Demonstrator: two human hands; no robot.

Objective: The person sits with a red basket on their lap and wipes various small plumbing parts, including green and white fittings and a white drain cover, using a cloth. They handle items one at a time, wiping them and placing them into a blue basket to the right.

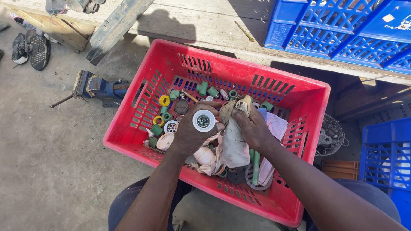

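- Head view, left hand [190, 134]: closed around a round white fitting [204, 120], held face-up above the red crate [171, 60]. The fitting's open end shows a dark centre with small inner parts.
- Head view, right hand [252, 126]: fingers clenched on a bunched, dirty white cloth [233, 141]. The cloth hangs down from the grip into the crate and sits just beside the fitting.
- Crate contents: green pipe fittings [202, 88] along the far side, yellow rings [164, 100] at the left, a green pipe length [256, 167] near the front, white round parts [165, 140] below the left hand, and paper sheets [277, 125] at the right.
- Crate position: rests on the person's lap, over a concrete floor [55, 162].
- Surroundings: a blue bench vise [96, 87] lies on the floor left of the crate. Blue crates [338, 30] stand on a wooden platform beyond it; another blue crate [387, 162] stands at the right. Dark shoes [32, 48] lie at the upper left.
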